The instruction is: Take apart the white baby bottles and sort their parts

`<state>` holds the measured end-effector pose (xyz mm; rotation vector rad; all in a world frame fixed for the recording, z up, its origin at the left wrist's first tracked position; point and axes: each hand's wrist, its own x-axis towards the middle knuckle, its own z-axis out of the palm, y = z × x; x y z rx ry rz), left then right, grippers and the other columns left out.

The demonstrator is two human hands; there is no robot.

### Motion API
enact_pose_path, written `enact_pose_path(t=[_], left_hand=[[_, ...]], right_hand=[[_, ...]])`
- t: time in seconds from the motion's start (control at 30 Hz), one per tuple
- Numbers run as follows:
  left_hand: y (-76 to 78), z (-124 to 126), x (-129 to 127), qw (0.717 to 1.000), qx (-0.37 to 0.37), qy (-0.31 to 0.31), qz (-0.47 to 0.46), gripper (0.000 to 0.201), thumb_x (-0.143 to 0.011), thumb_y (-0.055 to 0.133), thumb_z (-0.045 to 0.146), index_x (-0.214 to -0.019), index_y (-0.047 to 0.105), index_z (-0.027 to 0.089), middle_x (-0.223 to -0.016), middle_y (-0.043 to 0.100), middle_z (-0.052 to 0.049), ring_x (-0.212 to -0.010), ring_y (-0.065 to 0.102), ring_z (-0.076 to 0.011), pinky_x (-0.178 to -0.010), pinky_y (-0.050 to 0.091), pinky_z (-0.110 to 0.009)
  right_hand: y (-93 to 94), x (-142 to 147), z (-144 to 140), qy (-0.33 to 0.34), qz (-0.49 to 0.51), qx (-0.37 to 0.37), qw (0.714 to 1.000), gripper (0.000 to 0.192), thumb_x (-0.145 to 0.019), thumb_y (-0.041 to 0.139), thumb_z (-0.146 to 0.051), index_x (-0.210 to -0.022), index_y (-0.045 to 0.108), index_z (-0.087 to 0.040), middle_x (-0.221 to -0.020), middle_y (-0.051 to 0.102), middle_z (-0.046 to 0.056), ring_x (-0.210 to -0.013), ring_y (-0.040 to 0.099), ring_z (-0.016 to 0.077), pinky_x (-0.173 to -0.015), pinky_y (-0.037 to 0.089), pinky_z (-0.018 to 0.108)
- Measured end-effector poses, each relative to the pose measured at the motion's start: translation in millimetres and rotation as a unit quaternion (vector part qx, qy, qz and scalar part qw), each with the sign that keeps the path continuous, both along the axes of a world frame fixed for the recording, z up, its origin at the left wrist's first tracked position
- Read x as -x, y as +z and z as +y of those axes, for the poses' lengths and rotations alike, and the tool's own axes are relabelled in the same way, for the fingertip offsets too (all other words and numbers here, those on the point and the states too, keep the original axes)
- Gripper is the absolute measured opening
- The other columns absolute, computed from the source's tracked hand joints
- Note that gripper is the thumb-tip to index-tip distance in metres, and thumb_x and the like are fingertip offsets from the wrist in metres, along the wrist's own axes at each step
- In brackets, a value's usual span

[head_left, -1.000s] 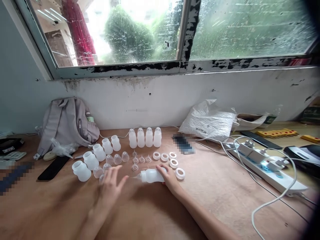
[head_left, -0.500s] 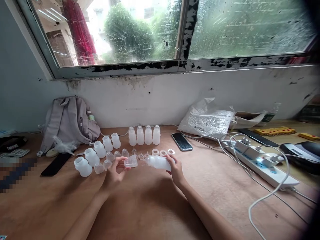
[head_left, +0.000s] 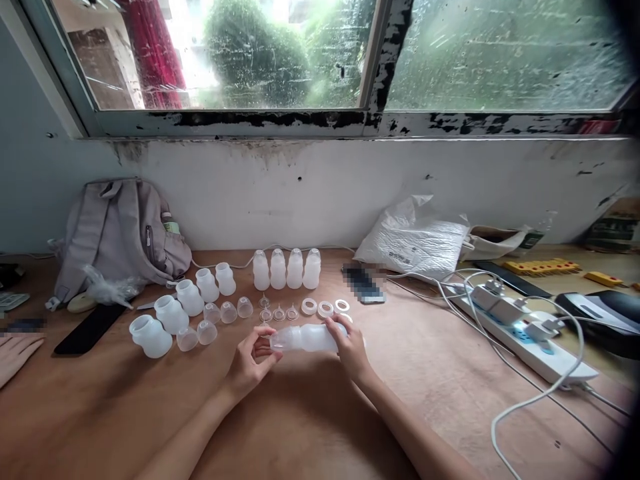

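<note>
My right hand grips the base end of a translucent white baby bottle, lying sideways above the table. At its other end, my left hand holds a clear cap that covers the bottle's tip. Just behind are several clear teats and white rings. Left of my left hand sit several clear domed caps, and beyond them a slanting row of open bottle bodies. Several closed bottles stand in a row at the back.
A power strip with looping white cables lies to the right. A phone and a silver plastic bag are at the back right. A backpack leans on the wall at left, near a black phone. Another person's hand rests at the left edge.
My left hand has brought the clear cap onto the bottle's tip; before, they were apart. Both hands sit slightly lower in view. Another person's hand now shows at far left.
</note>
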<state>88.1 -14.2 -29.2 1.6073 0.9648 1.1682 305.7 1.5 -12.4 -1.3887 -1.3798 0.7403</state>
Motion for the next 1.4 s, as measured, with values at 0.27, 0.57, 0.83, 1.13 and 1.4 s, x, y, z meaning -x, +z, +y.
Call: enact_pose_path(t=[0.27, 0.57, 0.83, 1.13, 1.4], left_hand=[[7.6, -1.6, 0.7, 0.997, 0.065, -0.018, -0.039, 0.034, -0.071, 0.062, 0.026, -0.102, 0.052, 0.017, -0.097, 0.061, -0.007, -0.089, 0.059, -0.0191, -0.077, 0.05, -0.03], [9.3, -3.4, 3.0, 0.999, 0.043, -0.027, -0.015, 0.033, -0.069, 0.063, 0.022, -0.1, 0.055, 0.016, -0.102, 0.059, -0.008, -0.088, 0.06, -0.0194, -0.076, 0.051, -0.031], [3.8, -6.7, 2.9, 0.999, -0.027, 0.0, 0.024, 0.029, -0.065, 0.066, 0.022, -0.093, 0.058, 0.015, -0.092, 0.059, -0.007, -0.083, 0.06, -0.019, -0.072, 0.053, -0.03], [8.7, -5.4, 3.7, 0.999, -0.037, -0.005, 0.022, 0.03, -0.067, 0.065, 0.024, -0.095, 0.06, 0.016, -0.096, 0.06, -0.009, -0.089, 0.058, -0.0212, -0.075, 0.051, -0.031], [22.4, 6.4, 3.5, 0.983, 0.043, 0.08, -0.159, 0.047, -0.069, 0.063, 0.03, -0.112, 0.047, 0.02, -0.111, 0.054, -0.008, -0.094, 0.056, -0.0189, -0.078, 0.046, -0.028]], right_hand=[[8.8, 7.1, -7.2, 0.035, 0.036, 0.057, 0.997, 0.036, -0.076, 0.045, -0.05, -0.065, 0.054, -0.017, -0.058, 0.05, 0.0, -0.053, 0.046, 0.0131, -0.045, 0.032, 0.022], [12.5, 10.0, -7.5, 0.039, 0.097, 0.121, 0.987, 0.035, -0.073, 0.049, -0.049, -0.057, 0.049, -0.018, -0.049, 0.045, -0.003, -0.047, 0.042, 0.0112, -0.043, 0.027, 0.022], [0.7, 18.7, -12.7, 0.023, 0.109, 0.087, 0.99, 0.034, -0.076, 0.046, -0.047, -0.061, 0.049, -0.017, -0.057, 0.045, -0.002, -0.051, 0.04, 0.0113, -0.046, 0.031, 0.023], [3.4, 23.0, -16.5, 0.023, 0.095, 0.072, 0.993, 0.032, -0.077, 0.044, -0.044, -0.059, 0.046, -0.018, -0.058, 0.044, -0.001, -0.052, 0.041, 0.0118, -0.045, 0.033, 0.022], [10.2, 39.6, -22.2, 0.125, 0.205, 0.116, 0.964, 0.027, -0.079, 0.042, -0.048, -0.081, 0.049, -0.022, -0.067, 0.05, -0.001, -0.055, 0.048, 0.0124, -0.04, 0.036, 0.02]])
